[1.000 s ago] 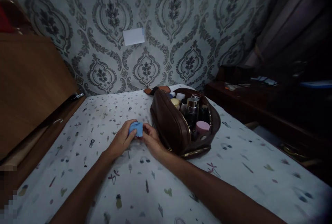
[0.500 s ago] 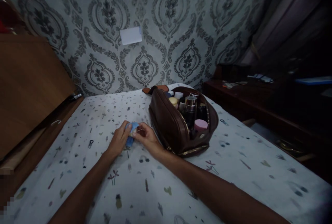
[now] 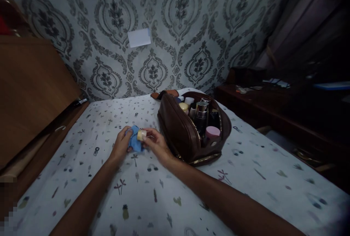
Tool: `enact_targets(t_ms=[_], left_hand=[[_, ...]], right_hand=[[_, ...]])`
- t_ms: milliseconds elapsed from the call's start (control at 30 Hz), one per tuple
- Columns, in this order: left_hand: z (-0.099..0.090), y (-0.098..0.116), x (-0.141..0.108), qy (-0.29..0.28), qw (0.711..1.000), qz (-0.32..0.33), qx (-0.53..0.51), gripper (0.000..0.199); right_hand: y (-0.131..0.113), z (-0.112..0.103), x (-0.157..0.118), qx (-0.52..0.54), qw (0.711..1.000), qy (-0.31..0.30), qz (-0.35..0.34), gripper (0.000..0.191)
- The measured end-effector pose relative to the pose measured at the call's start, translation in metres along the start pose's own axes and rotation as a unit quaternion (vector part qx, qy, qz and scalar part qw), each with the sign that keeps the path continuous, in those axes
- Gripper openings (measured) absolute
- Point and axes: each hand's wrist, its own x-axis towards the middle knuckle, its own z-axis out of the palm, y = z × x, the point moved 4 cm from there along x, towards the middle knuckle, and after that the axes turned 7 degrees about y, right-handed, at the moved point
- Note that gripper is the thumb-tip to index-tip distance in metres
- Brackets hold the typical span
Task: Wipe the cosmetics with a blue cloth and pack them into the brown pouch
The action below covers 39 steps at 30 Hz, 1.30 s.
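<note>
A crumpled blue cloth is gripped in my left hand, just above the patterned sheet. My right hand pinches a small pale-yellow jar between thumb and fingers, close against the cloth. To the right of my hands stands an unzipped brown cosmetic bag. Inside it show a pink-lidded container, a dark bottle with a silver cap, a cream-coloured round lid and a white cap.
The white printed sheet covers the surface under my hands. A wooden board stands at the left. Behind is a patterned wall with a white plate. A dark wooden desk with items on it lies at the right.
The small jar, mostly covered by cloth and fingers before, now shows clearly in my right hand. The blue cloth has spread out more in my left hand. The bag stays put.
</note>
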Motion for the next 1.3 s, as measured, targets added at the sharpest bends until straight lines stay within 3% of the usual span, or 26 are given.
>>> enact_targets(t_ms=[67, 167, 333, 567, 1000, 1300], left_hand=[[-0.001, 0.004, -0.002, -0.029, 0.998, -0.001, -0.048, 0.027], [0.001, 0.014, -0.005, -0.104, 0.99, 0.035, -0.092, 0.054], [0.006, 0.019, -0.01, -0.15, 0.986, 0.066, -0.023, 0.062], [0.007, 0.016, -0.007, -0.128, 0.99, 0.055, 0.007, 0.049], [0.007, 0.011, -0.006, -0.082, 0.996, -0.022, -0.015, 0.061], [0.009, 0.013, -0.01, -0.027, 0.999, 0.026, -0.031, 0.044]], right_hand=[[0.001, -0.001, 0.001, 0.032, 0.999, 0.022, 0.021, 0.046], [0.002, -0.001, 0.001, 0.05, 0.998, 0.02, 0.042, 0.045], [0.001, -0.002, 0.0, 0.046, 0.998, 0.016, 0.042, 0.046], [0.003, -0.002, 0.0, 0.034, 0.999, 0.022, 0.025, 0.045], [-0.001, -0.004, 0.003, -0.003, 0.999, 0.031, -0.019, 0.042], [-0.001, -0.008, 0.007, -0.044, 0.995, 0.069, -0.051, 0.043]])
